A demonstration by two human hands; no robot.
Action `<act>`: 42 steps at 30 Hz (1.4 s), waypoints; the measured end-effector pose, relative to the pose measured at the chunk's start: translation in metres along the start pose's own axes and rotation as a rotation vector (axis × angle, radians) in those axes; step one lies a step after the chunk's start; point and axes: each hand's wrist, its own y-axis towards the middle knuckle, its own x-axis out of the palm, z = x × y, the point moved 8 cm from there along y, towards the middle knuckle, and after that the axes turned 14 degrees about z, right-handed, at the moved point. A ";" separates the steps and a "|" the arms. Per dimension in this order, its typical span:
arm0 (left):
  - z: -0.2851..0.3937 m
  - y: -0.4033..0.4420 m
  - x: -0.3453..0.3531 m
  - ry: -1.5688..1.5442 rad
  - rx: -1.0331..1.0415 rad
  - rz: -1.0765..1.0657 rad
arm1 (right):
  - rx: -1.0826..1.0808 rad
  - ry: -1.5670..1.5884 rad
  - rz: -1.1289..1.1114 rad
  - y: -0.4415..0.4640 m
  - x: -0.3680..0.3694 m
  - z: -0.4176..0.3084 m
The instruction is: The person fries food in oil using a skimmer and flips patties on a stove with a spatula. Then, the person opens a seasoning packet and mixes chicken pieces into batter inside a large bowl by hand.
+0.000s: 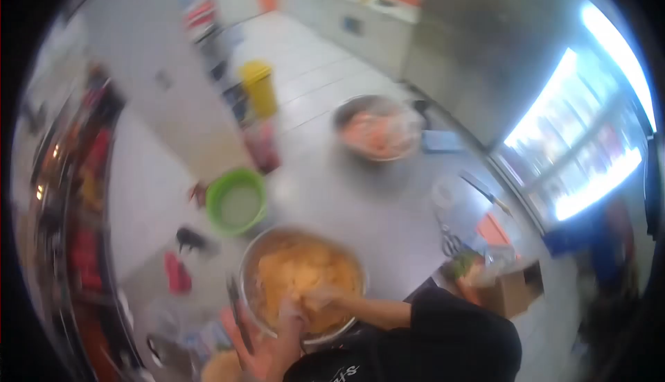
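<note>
A large metal bowl (244,265) stands close to my body, filled with an orange-yellow mixture (305,257). My right hand (320,301) reaches in from the right and touches the mixture; blur and the coating hide its fingers. My left hand (260,344) is at the bowl's near left side, fingers stretched out and smeared by motion. A narrow dark strip (239,316) runs beside those fingers, along the bowl's edge; I cannot tell what it is or whether the hand touches it.
Past the bowl sits a green basin (216,202) with cloudy contents. Another metal bowl (379,155) holds pinkish pieces. A knife (485,191), scissors (450,245) and a cardboard box (509,292) lie to the right. Farther off are a yellow container (259,91) and a lit display fridge (575,126).
</note>
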 end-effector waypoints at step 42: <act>0.036 -0.044 0.040 -0.075 -0.175 0.160 | 0.539 0.680 0.072 0.001 -0.007 0.039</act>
